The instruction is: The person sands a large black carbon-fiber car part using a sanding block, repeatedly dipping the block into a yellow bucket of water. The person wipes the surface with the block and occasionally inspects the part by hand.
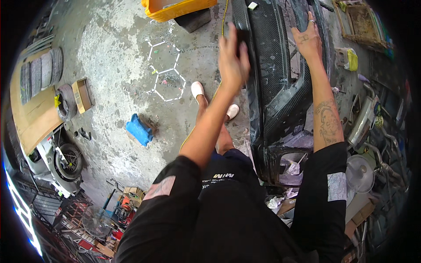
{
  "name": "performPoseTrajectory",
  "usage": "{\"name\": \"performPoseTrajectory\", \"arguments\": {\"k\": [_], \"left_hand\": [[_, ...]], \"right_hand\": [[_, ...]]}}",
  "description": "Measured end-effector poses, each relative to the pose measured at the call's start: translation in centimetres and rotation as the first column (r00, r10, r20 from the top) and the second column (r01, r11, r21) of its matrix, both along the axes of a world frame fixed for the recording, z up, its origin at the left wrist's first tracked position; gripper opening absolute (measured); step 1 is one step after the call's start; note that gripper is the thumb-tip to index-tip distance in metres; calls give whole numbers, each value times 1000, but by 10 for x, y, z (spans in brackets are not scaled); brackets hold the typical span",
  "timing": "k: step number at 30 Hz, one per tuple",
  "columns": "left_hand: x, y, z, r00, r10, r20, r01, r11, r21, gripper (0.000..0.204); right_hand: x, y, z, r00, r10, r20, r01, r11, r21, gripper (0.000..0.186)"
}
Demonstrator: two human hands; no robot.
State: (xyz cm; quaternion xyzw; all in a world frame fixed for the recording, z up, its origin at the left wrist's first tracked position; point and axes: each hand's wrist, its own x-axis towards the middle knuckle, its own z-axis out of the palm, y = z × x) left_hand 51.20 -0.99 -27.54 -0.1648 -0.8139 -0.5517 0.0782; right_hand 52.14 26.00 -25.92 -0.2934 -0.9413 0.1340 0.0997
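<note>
A large black carbon-fibre panel (pixel 269 57) stands lengthwise to my right, with cut-out openings and a rough, pale lower section. My right hand (pixel 309 41) grips its far upper part on the right, a ring on one finger. My left hand (pixel 232 57) is raised at the panel's left edge, fingers pointing away from me and blurred; a dark patch beside them is too unclear to identify, so I cannot tell whether they hold it. A thin yellow hose (pixel 223 17) runs behind that hand. A small white object (pixel 252 5) lies on the panel's top.
An orange crate (pixel 177 6) sits on a dark box (pixel 193 22). A blue bundle (pixel 139 130) lies left of my feet (pixel 197 89). Tires (pixel 41 72), cardboard and a wheel (pixel 68 160) line the left; exhaust pipes (pixel 366 122) and a fan cover (pixel 359 173) crowd the right.
</note>
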Motion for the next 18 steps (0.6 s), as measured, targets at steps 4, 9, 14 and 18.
{"name": "performPoseTrajectory", "arguments": {"k": [4, 9, 14, 18], "left_hand": [[-18, -10, -11, 998, 13, 56, -11, 999, -35, 66], [50, -32, 6, 942, -148, 300, 153, 988, 8, 65], [-89, -27, -41, 993, 82, 90, -98, 976, 193, 66], [-6, -59, -37, 975, -33, 221, -11, 980, 196, 63]], "right_hand": [[-10, -8, -6, 998, 59, -17, -59, 997, -57, 91], [-8, -16, 9, 999, -9, 41, 11, 999, -42, 87], [-23, -32, -6, 997, 73, -24, -75, 993, -92, 86], [17, -19, -14, 999, 39, 8, -39, 998, -44, 86]]}}
